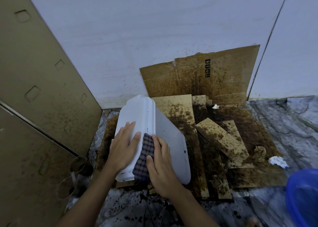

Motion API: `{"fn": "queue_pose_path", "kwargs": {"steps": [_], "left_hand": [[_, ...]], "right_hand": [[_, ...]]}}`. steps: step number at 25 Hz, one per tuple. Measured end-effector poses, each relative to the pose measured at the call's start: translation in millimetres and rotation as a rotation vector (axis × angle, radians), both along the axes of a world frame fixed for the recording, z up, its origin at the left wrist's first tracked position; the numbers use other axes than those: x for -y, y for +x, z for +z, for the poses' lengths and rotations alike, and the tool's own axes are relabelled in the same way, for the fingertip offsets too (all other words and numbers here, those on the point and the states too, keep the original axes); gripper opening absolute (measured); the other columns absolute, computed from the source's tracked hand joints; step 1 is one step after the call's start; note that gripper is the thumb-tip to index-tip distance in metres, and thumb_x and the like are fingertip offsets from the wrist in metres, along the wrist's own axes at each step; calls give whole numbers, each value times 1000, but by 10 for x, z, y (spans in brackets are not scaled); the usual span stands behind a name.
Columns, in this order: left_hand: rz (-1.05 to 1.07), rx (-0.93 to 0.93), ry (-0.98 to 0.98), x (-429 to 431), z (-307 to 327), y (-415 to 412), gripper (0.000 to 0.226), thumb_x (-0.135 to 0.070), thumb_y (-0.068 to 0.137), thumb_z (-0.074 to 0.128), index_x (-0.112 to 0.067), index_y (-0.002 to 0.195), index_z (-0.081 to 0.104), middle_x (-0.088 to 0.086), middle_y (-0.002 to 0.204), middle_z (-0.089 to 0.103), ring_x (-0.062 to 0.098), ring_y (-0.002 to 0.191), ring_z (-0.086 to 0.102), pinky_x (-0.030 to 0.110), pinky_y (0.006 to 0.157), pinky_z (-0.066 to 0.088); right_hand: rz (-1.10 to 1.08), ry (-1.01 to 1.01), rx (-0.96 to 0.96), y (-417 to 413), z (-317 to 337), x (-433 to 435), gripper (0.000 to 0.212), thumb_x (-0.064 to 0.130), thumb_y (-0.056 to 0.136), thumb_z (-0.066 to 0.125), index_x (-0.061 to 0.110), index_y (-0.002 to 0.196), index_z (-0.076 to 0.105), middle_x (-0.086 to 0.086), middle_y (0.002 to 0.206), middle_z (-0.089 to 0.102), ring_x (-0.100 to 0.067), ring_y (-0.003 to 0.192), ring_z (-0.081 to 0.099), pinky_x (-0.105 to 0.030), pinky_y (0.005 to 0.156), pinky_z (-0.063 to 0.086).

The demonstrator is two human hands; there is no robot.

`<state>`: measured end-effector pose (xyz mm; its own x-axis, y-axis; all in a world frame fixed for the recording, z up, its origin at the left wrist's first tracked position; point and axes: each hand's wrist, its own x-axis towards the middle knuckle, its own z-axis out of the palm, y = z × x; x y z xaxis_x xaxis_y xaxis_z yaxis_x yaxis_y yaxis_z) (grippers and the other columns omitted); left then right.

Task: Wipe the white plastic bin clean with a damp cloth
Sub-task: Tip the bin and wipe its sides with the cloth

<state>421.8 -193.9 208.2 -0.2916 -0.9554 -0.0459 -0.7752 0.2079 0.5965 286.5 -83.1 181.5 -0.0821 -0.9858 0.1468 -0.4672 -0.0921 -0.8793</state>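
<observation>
The white plastic bin (170,140) lies tipped on its side on stained cardboard, in the middle of the view. Small dark specks dot its right face. My left hand (123,145) rests flat on its upper left face, fingers straight. A dark checked cloth (144,158) lies along the bin's ridge. My right hand (160,164) presses on the cloth, with the thumb on the cloth's lower part and the fingers laid over its right edge.
Brown-stained cardboard sheets (223,140) cover the floor and lean on the white wall. Crumpled tissues (277,161) lie to the right. A blue basin (302,197) sits at the lower right. A brown door (34,89) stands on the left. The floor near me is spattered dark.
</observation>
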Motion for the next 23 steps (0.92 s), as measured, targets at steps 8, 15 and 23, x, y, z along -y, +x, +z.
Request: {"fn": "queue_pose_path", "kwargs": {"steps": [8, 15, 23], "left_hand": [[88, 17, 105, 105, 125, -171, 76, -90, 82, 20, -62, 151, 5, 1, 165, 4, 32, 149, 23, 63, 119, 20], [65, 86, 23, 43, -23, -116, 60, -90, 77, 14, -81, 128, -18, -17, 169, -6, 19, 157, -5, 69, 119, 4], [-1, 26, -49, -100, 6, -67, 64, -90, 79, 23, -80, 136, -4, -22, 167, -4, 18, 157, -4, 68, 120, 6]], "right_hand": [[102, 107, 137, 23, -105, 42, 57, 37, 111, 17, 36, 157, -15, 27, 162, -22, 10, 147, -19, -37, 126, -5], [124, 110, 113, -34, -202, 116, 57, 40, 109, 12, 31, 158, -16, 23, 163, -23, 7, 148, -23, -37, 123, -16], [-25, 160, -153, -198, -613, 214, 55, 49, 107, 13, 46, 156, -11, 21, 165, -15, 0, 149, -12, -39, 121, -5]]}}
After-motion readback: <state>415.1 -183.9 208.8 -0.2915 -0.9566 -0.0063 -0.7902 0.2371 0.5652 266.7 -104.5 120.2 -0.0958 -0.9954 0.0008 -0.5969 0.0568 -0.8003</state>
